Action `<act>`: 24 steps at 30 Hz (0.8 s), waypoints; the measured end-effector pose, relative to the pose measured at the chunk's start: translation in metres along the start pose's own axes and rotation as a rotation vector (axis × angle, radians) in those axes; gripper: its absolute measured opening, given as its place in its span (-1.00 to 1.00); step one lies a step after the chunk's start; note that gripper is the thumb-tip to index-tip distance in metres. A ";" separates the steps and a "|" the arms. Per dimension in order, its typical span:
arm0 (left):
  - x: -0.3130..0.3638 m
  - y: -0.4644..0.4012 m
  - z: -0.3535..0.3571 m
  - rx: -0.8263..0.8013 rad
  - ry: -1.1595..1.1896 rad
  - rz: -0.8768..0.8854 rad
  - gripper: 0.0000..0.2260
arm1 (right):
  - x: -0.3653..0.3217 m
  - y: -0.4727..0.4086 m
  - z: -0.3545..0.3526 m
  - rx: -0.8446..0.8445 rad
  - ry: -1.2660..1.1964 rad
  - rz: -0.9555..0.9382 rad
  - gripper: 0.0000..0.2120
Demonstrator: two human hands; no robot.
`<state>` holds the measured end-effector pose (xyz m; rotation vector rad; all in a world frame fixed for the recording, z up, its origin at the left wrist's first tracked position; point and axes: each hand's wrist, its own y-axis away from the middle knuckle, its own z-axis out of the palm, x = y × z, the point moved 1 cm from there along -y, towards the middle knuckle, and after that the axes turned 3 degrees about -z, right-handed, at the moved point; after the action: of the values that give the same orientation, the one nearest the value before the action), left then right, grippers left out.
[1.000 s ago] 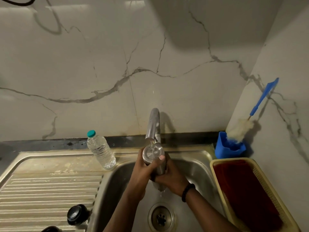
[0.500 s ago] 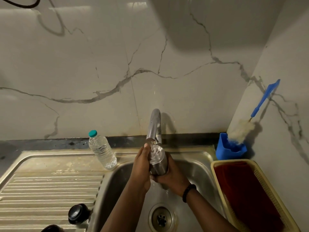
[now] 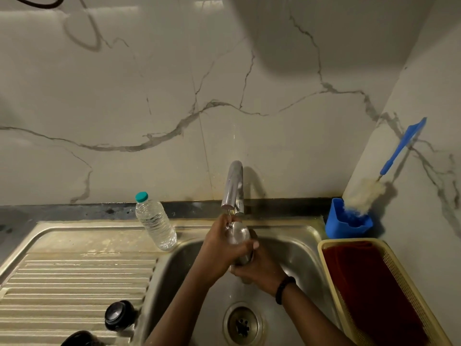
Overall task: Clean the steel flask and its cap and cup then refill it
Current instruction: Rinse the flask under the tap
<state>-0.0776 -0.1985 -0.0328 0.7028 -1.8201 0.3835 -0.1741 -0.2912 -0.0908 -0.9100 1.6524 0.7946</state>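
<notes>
Fingers (image 3: 249, 245) of the left hand (image 3: 219, 253) were wrapped around the steel flask (image 3: 238, 236), clasping its body from the left, while the right hand (image 3: 259, 268) gripped it lower down from the right side, its fingers curled around the base. Most of the flask was hidden by the two hands; only its rounded upper part could be seen, and whether its mouth or its bottom faced up could not be made out. The flask was held over the sink (image 3: 299, 248), just beneath the spout of the tap (image 3: 233, 188), where a thin stream of water was seen falling onto it. Both forearms were cut off by the lower edge of the view, and a dark band (image 3: 284, 289) was worn on the right wrist. On the ridged draining surface (image 3: 74, 278), a black cap (image 3: 118, 314) was seen near the sink's left rim, and another dark object (image 3: 79, 339) beside it was largely cut off. A plastic water bottle (image 3: 154, 221) stood upright behind the draining area.
</notes>
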 end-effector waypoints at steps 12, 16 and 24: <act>-0.027 0.016 -0.009 0.189 0.457 -0.095 -0.49 | -0.004 -0.012 0.011 0.214 0.565 -0.097 -0.27; -0.022 0.015 0.000 0.216 0.379 -0.143 -0.64 | 0.004 -0.003 0.021 0.376 0.989 -0.198 -0.18; -0.031 0.017 -0.005 0.119 0.466 -0.050 -0.65 | -0.009 0.004 -0.006 -0.182 0.421 -0.083 -0.23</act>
<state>-0.0770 -0.1738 -0.0589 0.6735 -1.3453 0.5738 -0.1792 -0.2925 -0.0807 -1.3353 1.9081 0.7387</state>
